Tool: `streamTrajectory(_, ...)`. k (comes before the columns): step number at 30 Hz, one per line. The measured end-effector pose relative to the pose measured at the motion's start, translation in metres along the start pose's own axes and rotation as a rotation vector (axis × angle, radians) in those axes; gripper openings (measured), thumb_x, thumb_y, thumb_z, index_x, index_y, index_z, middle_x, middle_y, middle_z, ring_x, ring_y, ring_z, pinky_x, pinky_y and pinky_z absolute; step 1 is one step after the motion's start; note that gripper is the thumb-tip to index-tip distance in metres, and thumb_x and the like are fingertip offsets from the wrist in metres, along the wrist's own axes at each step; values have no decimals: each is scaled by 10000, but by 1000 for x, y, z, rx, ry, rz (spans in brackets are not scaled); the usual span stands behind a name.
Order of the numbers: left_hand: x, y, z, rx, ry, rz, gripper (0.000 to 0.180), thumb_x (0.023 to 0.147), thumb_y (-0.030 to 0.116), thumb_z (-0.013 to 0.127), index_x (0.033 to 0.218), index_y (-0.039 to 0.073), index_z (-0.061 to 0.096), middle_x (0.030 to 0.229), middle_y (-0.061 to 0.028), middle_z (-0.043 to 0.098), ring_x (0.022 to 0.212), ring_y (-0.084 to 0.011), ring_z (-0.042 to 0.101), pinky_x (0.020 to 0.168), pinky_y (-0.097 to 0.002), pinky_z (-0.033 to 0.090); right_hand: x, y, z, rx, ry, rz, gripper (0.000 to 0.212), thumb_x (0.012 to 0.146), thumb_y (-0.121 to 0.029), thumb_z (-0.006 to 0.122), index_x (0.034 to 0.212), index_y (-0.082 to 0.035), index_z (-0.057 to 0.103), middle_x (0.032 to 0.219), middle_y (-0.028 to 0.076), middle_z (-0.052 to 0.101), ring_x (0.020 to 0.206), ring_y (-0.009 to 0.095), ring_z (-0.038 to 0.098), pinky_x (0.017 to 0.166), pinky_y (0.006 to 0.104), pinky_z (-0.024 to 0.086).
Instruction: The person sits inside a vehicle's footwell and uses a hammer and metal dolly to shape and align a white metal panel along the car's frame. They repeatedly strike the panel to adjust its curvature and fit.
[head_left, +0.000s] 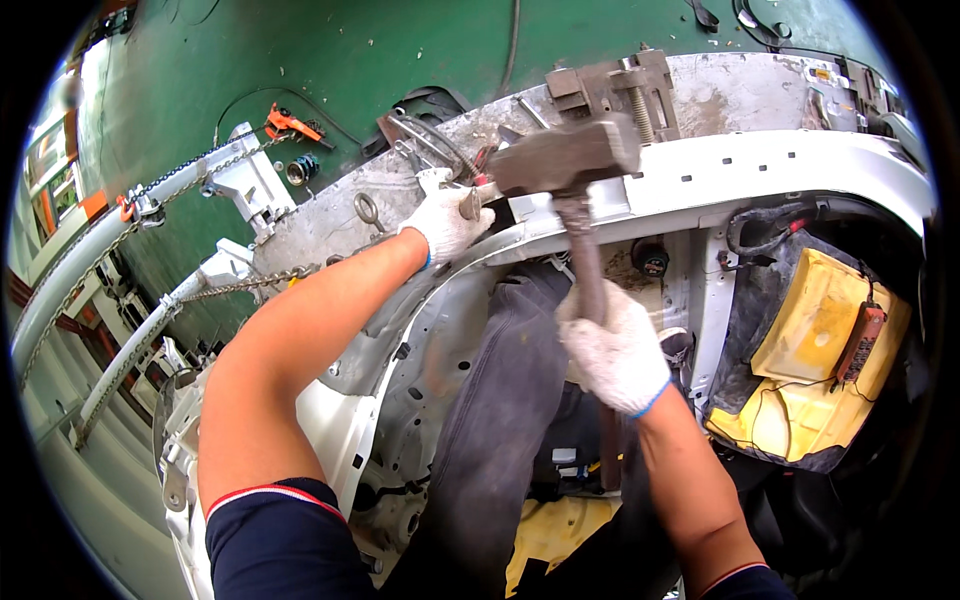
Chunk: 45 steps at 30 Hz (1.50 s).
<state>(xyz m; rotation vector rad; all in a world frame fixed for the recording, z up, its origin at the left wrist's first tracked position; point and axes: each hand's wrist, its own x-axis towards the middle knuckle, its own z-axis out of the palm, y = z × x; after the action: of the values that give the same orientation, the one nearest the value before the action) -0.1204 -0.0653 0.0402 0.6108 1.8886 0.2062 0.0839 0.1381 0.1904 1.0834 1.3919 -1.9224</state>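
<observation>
My right hand (618,350), in a white knit glove, is closed round the handle of a sledgehammer (568,158). The hammer's heavy brown head is raised over the white car body sill (690,180), slightly blurred. To its left, my left hand (447,222), also gloved, is closed around a short metal bar (474,203) beside the sill's bent edge. The bar's lower end is hidden, so I cannot tell its exact kind. My legs (510,360) stand inside the stripped car body, between the hands.
A grey metal bench (330,215) runs along the sill, bearing a clamp (630,95) and loose tools. A chain (235,287) stretches left to grey posts. An orange tool (290,124) lies near the green floor (400,50). At right is a yellow seat (805,340) with a red remote (862,340).
</observation>
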Motion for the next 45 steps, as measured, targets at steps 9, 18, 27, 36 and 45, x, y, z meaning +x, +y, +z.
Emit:
streamTrajectory(9,12,-11,9,-223,62,-31,371,968,337,646,1213,80,753,1027,-205,762,985,-335,732,894,-418,561,18,-19,-21,-56,-15,38,193,908,-195,636,972,-13,645,788,117,658,727,214,641,727,383,548)
streamTrajectory(18,12,-15,8,-145,55,-101,385,946,220,685,1300,84,746,1075,-133,794,949,-212,724,917,-350,552,-84,-110,-205,-143,654,-708,203,1041,-58,538,1224,26,564,983,58,588,817,109,588,678,208,512)
streamTrajectory(27,-15,-5,-9,26,18,-215,432,955,327,638,1330,133,731,989,-189,766,932,-255,741,897,-376,561,-59,-55,-119,238,430,-448,221,927,-208,650,1022,-12,613,709,-13,519,452,46,425,396,199,358)
streamTrajectory(36,-8,1,-9,15,2,-117,353,959,310,669,1203,69,752,991,-164,775,943,-305,743,888,-394,569,-14,-12,-9,27,2,12,132,890,-113,661,992,-40,622,827,69,662,747,173,648,730,348,555)
streamTrajectory(45,8,-22,2,111,99,215,312,963,271,592,1194,81,682,1191,-145,733,1151,-331,673,994,-416,533,29,-15,28,-219,-128,-25,263,897,-225,629,1018,9,621,889,291,689,892,472,698,818,501,552)
